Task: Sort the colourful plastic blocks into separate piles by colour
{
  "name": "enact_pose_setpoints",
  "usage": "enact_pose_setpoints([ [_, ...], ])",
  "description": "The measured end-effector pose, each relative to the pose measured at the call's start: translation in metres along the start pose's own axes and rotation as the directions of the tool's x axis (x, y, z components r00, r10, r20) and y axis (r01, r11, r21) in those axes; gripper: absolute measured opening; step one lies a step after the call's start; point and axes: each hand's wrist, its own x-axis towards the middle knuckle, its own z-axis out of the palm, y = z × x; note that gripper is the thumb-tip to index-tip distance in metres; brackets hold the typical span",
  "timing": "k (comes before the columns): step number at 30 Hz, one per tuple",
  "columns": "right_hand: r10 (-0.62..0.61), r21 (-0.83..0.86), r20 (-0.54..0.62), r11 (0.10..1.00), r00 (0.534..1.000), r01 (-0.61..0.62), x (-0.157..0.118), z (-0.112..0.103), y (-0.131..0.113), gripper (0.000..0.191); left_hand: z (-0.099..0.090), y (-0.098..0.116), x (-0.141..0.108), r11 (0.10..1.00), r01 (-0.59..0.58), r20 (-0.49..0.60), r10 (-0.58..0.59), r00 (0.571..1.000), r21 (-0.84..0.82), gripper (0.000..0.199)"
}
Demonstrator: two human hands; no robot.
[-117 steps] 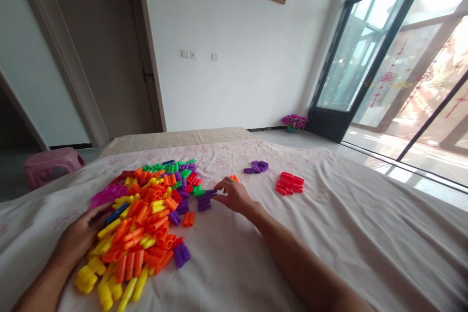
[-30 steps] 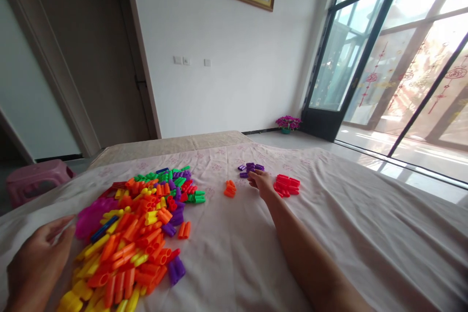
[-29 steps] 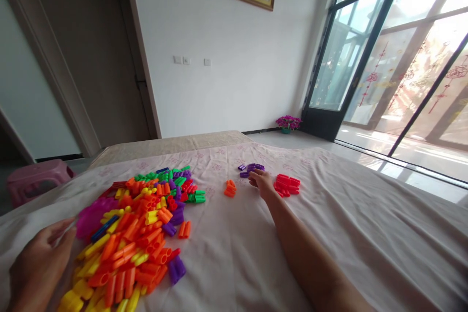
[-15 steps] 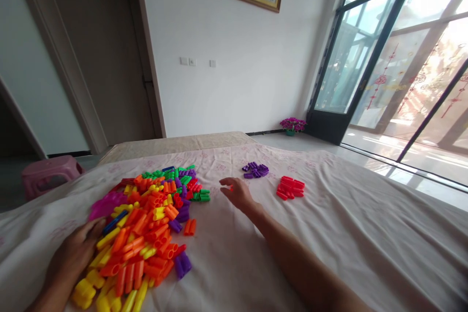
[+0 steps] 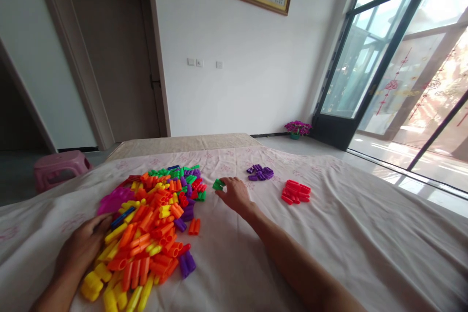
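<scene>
A large heap of plastic tube-shaped building pieces (image 5: 146,224), mostly orange and yellow, lies on the cloth. My left hand (image 5: 80,248) rests against the heap's left side, beside a blue piece (image 5: 123,217); its thumb and a finger are apart, the other fingers partly hidden. Right of the heap, my right hand (image 5: 236,195) pinches a green piece (image 5: 218,185) just above the cloth. Beyond it lies a small group of purple pieces (image 5: 261,172). Red pieces (image 5: 296,191) form another group to the right.
A magenta plastic object (image 5: 111,200) shows at the heap's left edge. Pale flowered cloth (image 5: 329,253) with folds covers the surface. A pink stool (image 5: 62,168) stands at the left, a potted flower (image 5: 298,128) by the glass door.
My right hand has closed on a green piece at the heap's right edge and drawn it away from the other green ones. My left hand stays beside the heap. The view has shifted slightly left.
</scene>
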Motion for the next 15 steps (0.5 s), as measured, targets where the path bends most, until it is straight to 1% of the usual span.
enact_pose_setpoints([
  [2, 0.087, -0.054, -0.021, 0.995, 0.996, -0.088, 0.014, -0.005, 0.01, 0.038, -0.002, 0.003, -0.001, 0.997, 0.05, 0.031, -0.048, 0.998, -0.05, 0.042],
  [4, 0.171, -0.065, -0.013, 0.983, 0.985, -0.172, 0.028, -0.007, 0.022, 0.041, -0.003, 0.005, -0.001, 0.995, 0.07, 0.032, -0.068, 0.997, -0.067, 0.04],
  [6, 0.245, -0.011, 0.009, 0.97, 0.97, -0.244, 0.037, -0.006, 0.033, 0.05, -0.003, 0.005, -0.001, 0.995, 0.073, 0.031, -0.071, 0.997, -0.072, 0.04],
  [8, 0.302, 0.067, 0.036, 0.95, 0.953, -0.304, 0.038, -0.003, 0.041, 0.06, -0.003, 0.005, -0.001, 0.995, 0.07, 0.033, -0.067, 0.997, -0.073, 0.042],
  [9, 0.318, 0.093, 0.048, 0.942, 0.947, -0.322, 0.035, -0.001, 0.045, 0.063, -0.002, 0.004, -0.001, 0.995, 0.066, 0.037, -0.064, 0.997, -0.077, 0.043],
  [11, 0.309, 0.106, 0.073, 0.943, 0.948, -0.315, 0.026, 0.003, 0.049, 0.06, -0.002, 0.004, -0.001, 0.995, 0.058, 0.04, -0.055, 0.998, -0.086, 0.043],
  [13, 0.256, 0.096, 0.083, 0.96, 0.963, -0.264, 0.016, 0.005, 0.051, 0.053, -0.002, 0.004, -0.001, 0.994, 0.045, 0.042, -0.041, 0.998, -0.095, 0.042],
  [15, 0.216, 0.081, 0.065, 0.972, 0.974, -0.221, 0.005, 0.005, 0.051, 0.046, -0.001, 0.004, 0.0, 0.997, 0.024, 0.028, -0.022, 0.999, -0.073, 0.042],
])
